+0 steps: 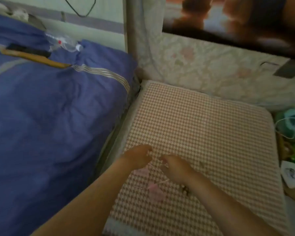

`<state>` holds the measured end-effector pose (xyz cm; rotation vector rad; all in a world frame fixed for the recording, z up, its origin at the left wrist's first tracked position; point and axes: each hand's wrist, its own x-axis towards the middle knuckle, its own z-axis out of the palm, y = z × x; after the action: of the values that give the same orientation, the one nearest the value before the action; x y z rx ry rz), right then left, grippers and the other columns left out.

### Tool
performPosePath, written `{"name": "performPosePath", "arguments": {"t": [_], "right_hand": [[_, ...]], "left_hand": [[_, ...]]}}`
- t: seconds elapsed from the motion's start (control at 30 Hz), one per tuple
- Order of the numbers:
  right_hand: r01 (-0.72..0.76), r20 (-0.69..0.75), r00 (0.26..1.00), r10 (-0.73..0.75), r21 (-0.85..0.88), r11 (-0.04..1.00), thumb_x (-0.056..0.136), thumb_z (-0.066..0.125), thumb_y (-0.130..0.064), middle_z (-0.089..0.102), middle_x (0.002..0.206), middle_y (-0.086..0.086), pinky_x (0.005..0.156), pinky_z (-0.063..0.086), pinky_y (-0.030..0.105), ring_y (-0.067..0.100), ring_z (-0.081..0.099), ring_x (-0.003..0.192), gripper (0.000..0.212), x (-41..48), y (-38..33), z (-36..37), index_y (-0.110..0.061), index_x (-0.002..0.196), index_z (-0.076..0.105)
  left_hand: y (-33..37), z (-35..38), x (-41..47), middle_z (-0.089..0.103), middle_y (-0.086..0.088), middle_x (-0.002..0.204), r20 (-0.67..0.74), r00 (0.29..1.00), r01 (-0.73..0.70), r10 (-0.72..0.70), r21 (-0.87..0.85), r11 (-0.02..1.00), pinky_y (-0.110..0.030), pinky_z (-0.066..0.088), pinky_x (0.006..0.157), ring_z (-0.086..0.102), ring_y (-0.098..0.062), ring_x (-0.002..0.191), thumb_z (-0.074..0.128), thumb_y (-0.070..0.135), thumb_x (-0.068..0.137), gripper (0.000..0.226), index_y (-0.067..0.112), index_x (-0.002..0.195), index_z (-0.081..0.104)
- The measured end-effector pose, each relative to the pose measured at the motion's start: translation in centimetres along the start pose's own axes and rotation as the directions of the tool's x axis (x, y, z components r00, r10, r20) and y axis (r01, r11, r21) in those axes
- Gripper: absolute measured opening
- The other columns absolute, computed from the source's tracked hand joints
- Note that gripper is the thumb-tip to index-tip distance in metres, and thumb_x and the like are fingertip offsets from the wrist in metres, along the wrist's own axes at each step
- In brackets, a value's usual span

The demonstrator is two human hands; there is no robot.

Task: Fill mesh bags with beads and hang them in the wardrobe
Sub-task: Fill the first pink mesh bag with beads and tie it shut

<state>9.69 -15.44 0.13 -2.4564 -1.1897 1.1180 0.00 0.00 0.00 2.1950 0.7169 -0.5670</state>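
Lying just beside right hand point(175, 167) are mesh bags point(154, 189).

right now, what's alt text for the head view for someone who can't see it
The left hand and right hand nearly meet over a brown-and-white houndstooth cushion, seemingly working a small pink mesh bag; blur hides the grip. A second pink bag lies on the cushion nearer the camera, and a rumpled blue duvet fills the left side.
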Motion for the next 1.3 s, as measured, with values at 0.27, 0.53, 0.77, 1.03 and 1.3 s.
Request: {"name": "performPosePath", "arguments": {"t": [0.27, 0.53, 0.77, 1.03, 1.3], "right_hand": [[0.084, -0.081, 0.994, -0.078, 0.07, 0.994, 0.1, 0.048, -0.049, 0.054, 0.144, 0.007, 0.1, 0.049, 0.036, 0.024, 0.058, 0.123, 0.054, 9.6, 3.3, 11.1, -0.02, 0.145, 0.049], [0.214, -0.304, 0.931, -0.204, -0.001, 0.977, 0.083, 0.067, -0.038, 0.055, 0.118, 0.001, 0.084, 0.053, 0.038, 0.025, 0.062, 0.102, 0.043, 12.9, 4.9, 14.3, -0.027, 0.124, 0.059], [0.348, -0.479, 0.832, -0.28, 0.059, 0.936, 0.093, 0.065, -0.032, 0.06, 0.12, -0.006, 0.081, 0.052, 0.027, 0.004, 0.059, 0.091, 0.038, 7.0, 3.9, 15.0, -0.026, 0.13, 0.057], [0.314, -0.584, 0.812, -0.024, 0.402, 0.86, 0.102, 0.052, -0.028, 0.072, 0.095, -0.002, 0.057, 0.045, 0.016, 0.004, 0.061, 0.065, 0.024, -6.8, 1.3, 17.2, -0.022, 0.116, 0.07], [0.267, -0.626, 0.771, 0.119, 0.488, 0.831, 0.096, 0.065, -0.028, 0.078, 0.082, 0.004, 0.045, 0.042, 0.017, 0.012, 0.06, 0.056, 0.019, -13.5, 1.6, 20.2, -0.019, 0.088, 0.079]], "left_hand": [[-9.2, 9.1, 5.8, 0.051, -0.002, 0.122, -0.242, 0.95, 0.181, -0.196, -0.082, 0.98, -0.039, 0.05, 0.088, 0.054, -0.024, 0.106, 0.052, 0.049, 0.085, 0.042, 0.021, 0.116, 0.052], [-13.7, 13.6, 7.8, 0.055, 0.009, 0.097, -0.58, 0.797, -0.113, 0.171, 0.135, 0.984, -0.034, 0.042, 0.083, 0.046, -0.013, 0.095, 0.055, 0.058, 0.086, 0.03, 0.031, 0.097, 0.065], [-13.4, 15.3, 4.1, 0.066, 0.015, 0.081, -0.691, 0.648, -0.41, 0.319, 0.035, 0.911, -0.03, 0.051, 0.069, 0.06, 0.0, 0.076, 0.06, 0.041, 0.089, 0.011, 0.031, 0.088, 0.065], [-10.3, 16.8, -5.7, 0.064, 0.016, 0.082, -0.585, 0.614, -0.591, 0.53, 0.103, 0.8, -0.022, 0.047, 0.067, 0.058, 0.002, 0.077, 0.061, 0.024, 0.093, 0.012, 0.035, 0.088, 0.061], [-9.6, 20.6, -9.5, 0.056, 0.013, 0.067, -0.537, 0.616, -0.591, 0.577, 0.17, 0.789, -0.025, 0.038, 0.055, 0.051, -0.003, 0.062, 0.06, 0.027, 0.086, 0.009, 0.035, 0.081, 0.059]]}}
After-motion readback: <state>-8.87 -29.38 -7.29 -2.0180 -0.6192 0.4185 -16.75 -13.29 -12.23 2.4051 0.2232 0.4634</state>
